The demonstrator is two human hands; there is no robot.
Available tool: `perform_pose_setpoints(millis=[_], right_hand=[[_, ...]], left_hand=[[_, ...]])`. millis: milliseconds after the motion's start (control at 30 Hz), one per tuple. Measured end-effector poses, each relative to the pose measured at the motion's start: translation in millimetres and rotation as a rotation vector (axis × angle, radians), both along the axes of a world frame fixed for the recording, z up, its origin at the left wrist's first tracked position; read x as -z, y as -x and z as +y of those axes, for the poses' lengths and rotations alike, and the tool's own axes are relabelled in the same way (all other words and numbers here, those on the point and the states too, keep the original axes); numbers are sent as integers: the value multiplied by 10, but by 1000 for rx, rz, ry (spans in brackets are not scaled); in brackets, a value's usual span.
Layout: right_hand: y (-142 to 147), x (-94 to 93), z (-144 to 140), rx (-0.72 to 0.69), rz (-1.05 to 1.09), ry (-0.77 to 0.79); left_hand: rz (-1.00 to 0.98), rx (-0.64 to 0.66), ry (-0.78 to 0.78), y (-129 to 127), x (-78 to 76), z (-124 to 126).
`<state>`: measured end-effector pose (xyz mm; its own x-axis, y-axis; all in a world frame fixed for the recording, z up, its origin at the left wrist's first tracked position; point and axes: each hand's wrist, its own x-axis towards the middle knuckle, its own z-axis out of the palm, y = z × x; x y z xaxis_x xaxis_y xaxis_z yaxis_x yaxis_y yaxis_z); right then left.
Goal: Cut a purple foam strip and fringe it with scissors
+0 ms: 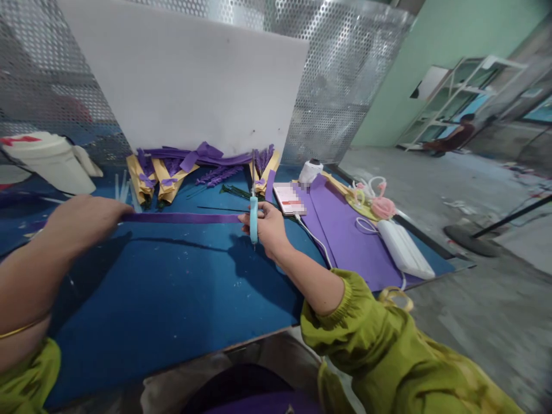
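Observation:
A long purple strip (pixel 181 218) stretches level above the blue table (pixel 172 299) between my two hands. My left hand (pixel 84 221) pinches its left end. My right hand (pixel 269 227) holds the strip's right end together with a light blue tool (pixel 253 218) that stands upright, a thin metal tip pointing up. Both sleeves are olive green.
Behind the strip lie yellow and purple paper pieces (pixel 159 178) and purple flower sprigs (pixel 219 175) against a white board (pixel 190 80). To the right are a phone (pixel 288 198), purple sheets (pixel 345 236), a white pouch (pixel 405 250) and pink items (pixel 382 207). A white jug (pixel 52 161) stands far left.

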<state>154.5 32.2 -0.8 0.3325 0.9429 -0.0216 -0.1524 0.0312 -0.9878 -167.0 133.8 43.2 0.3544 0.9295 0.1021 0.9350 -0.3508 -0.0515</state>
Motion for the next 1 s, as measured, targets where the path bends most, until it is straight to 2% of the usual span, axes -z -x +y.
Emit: perform_pose_setpoints(millis=[67,133,233,333,367,467,567,733,867,1000], right_hand=[[-4,-1,-5,8,-51,-7],[-7,-15,-12,16,-99,-28],[20,-37,-26,-5,-136,-57],[101,-22,-42,-83,-101,-52],[136,-9,-48,-116,-88,-47],[223,24,-72,-191,-90,-50],[245,1,-111,-198,-62,-66],[180,-114,-174,-162,88,-36],[171,-138,-201,-190,134,-25],[213,-101,-213,-233,109,6]], left_hand=[[181,-9,-10,-37,-14,-9],[182,45,-5,-134,-10,-39],[-173,265,42,-436,46,-196],[-635,316,223,-825,167,-454],[-724,326,276,-935,218,-532],[-822,360,384,-1126,352,-682],[-974,312,472,-1147,397,-728],[-1234,214,596,-1137,314,-786],[-1253,221,597,-1163,307,-831],[-1193,239,580,-1165,350,-850]])
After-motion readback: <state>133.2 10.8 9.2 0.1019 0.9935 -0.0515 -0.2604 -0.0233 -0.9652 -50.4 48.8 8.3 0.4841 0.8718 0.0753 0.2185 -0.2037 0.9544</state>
